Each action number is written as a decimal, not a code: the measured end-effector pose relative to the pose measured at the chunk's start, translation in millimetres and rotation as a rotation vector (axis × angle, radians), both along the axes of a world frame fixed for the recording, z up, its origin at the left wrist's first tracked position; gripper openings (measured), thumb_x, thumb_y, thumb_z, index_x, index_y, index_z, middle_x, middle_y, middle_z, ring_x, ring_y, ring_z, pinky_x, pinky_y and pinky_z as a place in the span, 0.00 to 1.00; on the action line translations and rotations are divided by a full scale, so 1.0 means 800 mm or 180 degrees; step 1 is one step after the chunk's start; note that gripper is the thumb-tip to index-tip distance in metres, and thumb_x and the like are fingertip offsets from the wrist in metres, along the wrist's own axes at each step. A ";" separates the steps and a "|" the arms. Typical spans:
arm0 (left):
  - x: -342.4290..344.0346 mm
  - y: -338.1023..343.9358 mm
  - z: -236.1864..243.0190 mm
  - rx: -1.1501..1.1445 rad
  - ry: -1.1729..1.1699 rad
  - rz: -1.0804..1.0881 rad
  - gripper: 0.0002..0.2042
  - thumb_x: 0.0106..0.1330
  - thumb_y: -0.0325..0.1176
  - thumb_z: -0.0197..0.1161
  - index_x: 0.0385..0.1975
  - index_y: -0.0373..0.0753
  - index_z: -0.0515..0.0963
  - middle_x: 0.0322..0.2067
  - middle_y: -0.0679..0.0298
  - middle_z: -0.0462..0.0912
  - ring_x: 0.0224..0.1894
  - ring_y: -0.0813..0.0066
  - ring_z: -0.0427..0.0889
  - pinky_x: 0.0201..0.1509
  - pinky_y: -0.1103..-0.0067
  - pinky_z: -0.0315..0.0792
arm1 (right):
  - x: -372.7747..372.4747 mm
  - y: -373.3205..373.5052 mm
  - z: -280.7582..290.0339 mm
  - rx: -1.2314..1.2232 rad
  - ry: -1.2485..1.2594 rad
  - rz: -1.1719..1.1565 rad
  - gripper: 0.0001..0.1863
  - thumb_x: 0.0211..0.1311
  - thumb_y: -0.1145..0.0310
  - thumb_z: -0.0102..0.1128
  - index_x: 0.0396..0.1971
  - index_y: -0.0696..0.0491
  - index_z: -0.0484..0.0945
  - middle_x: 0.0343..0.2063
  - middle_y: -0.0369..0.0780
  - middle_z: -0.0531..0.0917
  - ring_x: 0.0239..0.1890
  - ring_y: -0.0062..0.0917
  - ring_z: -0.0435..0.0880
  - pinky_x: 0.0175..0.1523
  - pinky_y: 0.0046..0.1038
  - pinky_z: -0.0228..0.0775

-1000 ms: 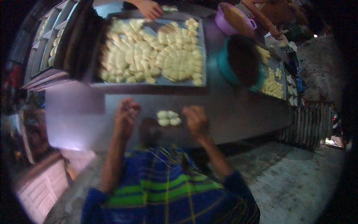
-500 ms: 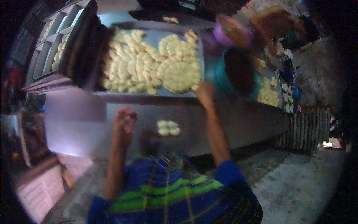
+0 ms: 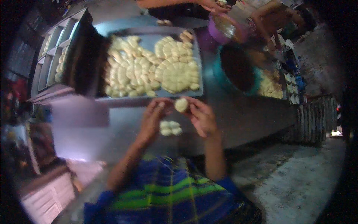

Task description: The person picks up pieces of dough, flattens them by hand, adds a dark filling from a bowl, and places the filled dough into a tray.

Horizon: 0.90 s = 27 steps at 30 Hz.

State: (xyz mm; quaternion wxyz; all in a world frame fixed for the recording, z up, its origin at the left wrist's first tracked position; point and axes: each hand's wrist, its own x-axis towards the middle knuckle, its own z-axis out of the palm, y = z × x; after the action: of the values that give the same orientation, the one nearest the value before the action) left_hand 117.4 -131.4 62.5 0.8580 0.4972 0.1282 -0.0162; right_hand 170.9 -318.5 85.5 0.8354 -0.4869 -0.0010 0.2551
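**One dough round held between two hands above the steel table**

One small pale dough round [image 3: 181,105] sits between the fingertips of both hands, raised just off the steel table [image 3: 238,123] and right at the near edge of the big baking tray [image 3: 147,37]. The left hand [image 3: 154,118] comes up from the lower middle of the view, forearm bare and angled to the right, wrist fairly straight; its fingers are curled loosely inward, with the tips reaching the left side of the round. The right hand [image 3: 201,116] mirrors it, forearm rising almost straight, fingers bent and partly spread; the thumb and first fingers pinch the round's right side. Neither hand is fully closed. How hard each pinches is blurred.

Just nearer than the round, between the two wrists, a small cluster of shaped dough pieces [image 3: 170,128] lies on the table. Beyond the round, the tray is nearly full of pale dough pieces [image 3: 149,69], some laid in rows and some set in a ring pattern. To the left of the tray stands a rack of loaf tins [image 3: 56,56]. To the right of the tray is a teal basin [image 3: 238,71] with a dark inside, and past it a purple bowl [image 3: 223,30]. Another person's hand [image 3: 210,5] reaches in at the far edge, near the purple bowl. The person's blue and green plaid shirt [image 3: 167,198] fills the lower edge.
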 end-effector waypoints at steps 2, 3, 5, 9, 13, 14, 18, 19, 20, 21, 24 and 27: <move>0.008 -0.012 0.022 0.0744 -0.0095 0.0238 0.14 0.76 0.37 0.48 0.52 0.35 0.72 0.51 0.57 0.79 0.55 0.66 0.77 0.63 0.69 0.68 | -0.015 0.009 0.003 0.0569 0.0277 0.0050 0.17 0.71 0.74 0.54 0.57 0.61 0.74 0.50 0.41 0.81 0.52 0.26 0.81 0.60 0.31 0.74; 0.004 -0.015 0.033 0.1248 -0.0414 0.0348 0.14 0.76 0.36 0.49 0.52 0.34 0.74 0.53 0.55 0.79 0.57 0.65 0.76 0.64 0.69 0.67 | -0.026 0.015 0.001 0.0354 -0.0307 0.0011 0.16 0.71 0.70 0.56 0.55 0.60 0.75 0.49 0.41 0.82 0.52 0.25 0.81 0.59 0.30 0.74; 0.000 -0.025 0.048 0.2167 -0.0975 0.0469 0.14 0.75 0.35 0.50 0.52 0.35 0.74 0.53 0.53 0.79 0.58 0.63 0.76 0.64 0.70 0.67 | -0.042 0.018 -0.007 -0.0183 -0.0345 -0.0015 0.17 0.69 0.66 0.59 0.53 0.59 0.76 0.49 0.40 0.82 0.52 0.25 0.81 0.58 0.30 0.75; 0.006 -0.050 0.052 0.3950 -0.2686 0.0605 0.13 0.65 0.33 0.63 0.46 0.36 0.79 0.47 0.55 0.83 0.53 0.57 0.81 0.61 0.66 0.71 | -0.075 0.028 -0.039 0.0555 -0.0499 -0.0352 0.27 0.67 0.53 0.63 0.57 0.56 0.72 0.49 0.39 0.80 0.50 0.23 0.80 0.54 0.29 0.76; 0.009 -0.068 0.037 0.4049 -0.3201 0.0575 0.14 0.56 0.38 0.71 0.39 0.39 0.82 0.37 0.60 0.83 0.46 0.60 0.83 0.57 0.62 0.74 | -0.085 0.018 -0.050 0.0461 -0.0559 -0.0344 0.25 0.66 0.56 0.63 0.56 0.56 0.73 0.48 0.38 0.81 0.49 0.23 0.80 0.53 0.28 0.76; 0.009 -0.072 0.033 0.3976 -0.3218 0.0630 0.15 0.55 0.40 0.72 0.38 0.39 0.82 0.35 0.59 0.82 0.45 0.60 0.83 0.56 0.61 0.74 | -0.085 0.011 -0.048 0.0355 -0.0575 -0.0328 0.24 0.66 0.57 0.63 0.56 0.56 0.74 0.48 0.38 0.81 0.49 0.23 0.81 0.53 0.28 0.76; 0.011 -0.084 0.023 0.2783 -0.2279 -0.0626 0.21 0.59 0.48 0.68 0.43 0.38 0.80 0.39 0.56 0.81 0.51 0.55 0.79 0.59 0.65 0.72 | -0.078 -0.012 -0.042 0.0175 -0.0596 -0.0458 0.23 0.66 0.60 0.64 0.55 0.56 0.75 0.46 0.38 0.81 0.47 0.24 0.81 0.52 0.27 0.76; 0.016 -0.088 0.021 0.2367 -0.2082 -0.0860 0.22 0.61 0.50 0.66 0.45 0.37 0.79 0.41 0.56 0.81 0.52 0.55 0.79 0.59 0.66 0.71 | -0.075 -0.017 -0.043 0.0158 -0.0588 -0.0534 0.22 0.66 0.60 0.64 0.55 0.56 0.75 0.46 0.38 0.82 0.47 0.24 0.81 0.52 0.27 0.76; 0.021 -0.092 0.018 0.1947 -0.1890 -0.1091 0.23 0.63 0.52 0.64 0.47 0.37 0.79 0.43 0.55 0.81 0.54 0.55 0.78 0.60 0.67 0.70 | -0.069 -0.024 -0.046 0.0136 -0.0590 -0.0614 0.22 0.66 0.61 0.64 0.55 0.56 0.75 0.46 0.38 0.82 0.46 0.24 0.81 0.51 0.26 0.77; 0.024 -0.097 0.016 0.1438 -0.1713 -0.1019 0.24 0.65 0.51 0.62 0.49 0.36 0.77 0.45 0.56 0.81 0.54 0.58 0.78 0.60 0.68 0.70 | -0.063 -0.033 -0.047 0.0128 -0.0587 -0.0709 0.22 0.66 0.62 0.64 0.55 0.56 0.76 0.45 0.38 0.82 0.46 0.24 0.81 0.51 0.26 0.77; 0.023 -0.097 0.002 0.0423 -0.0993 -0.0915 0.23 0.71 0.48 0.57 0.53 0.34 0.75 0.48 0.58 0.80 0.54 0.64 0.78 0.60 0.70 0.70 | -0.013 -0.082 -0.042 -0.0145 -0.0637 -0.1223 0.20 0.66 0.64 0.64 0.55 0.56 0.77 0.44 0.37 0.83 0.45 0.24 0.81 0.50 0.25 0.77; 0.003 -0.059 -0.019 0.0682 -0.0296 -0.1007 0.18 0.73 0.42 0.56 0.52 0.34 0.76 0.48 0.59 0.81 0.54 0.67 0.78 0.61 0.72 0.69 | 0.072 -0.170 0.001 -0.1104 -0.1430 -0.0881 0.15 0.64 0.71 0.64 0.50 0.57 0.80 0.43 0.36 0.84 0.44 0.21 0.81 0.50 0.23 0.77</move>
State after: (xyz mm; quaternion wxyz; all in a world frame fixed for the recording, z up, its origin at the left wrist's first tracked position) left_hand 119.9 -178.4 47.0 0.7919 0.5998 0.0096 -0.1140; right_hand 228.5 -454.6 86.5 0.7455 -0.6618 -0.0758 0.0214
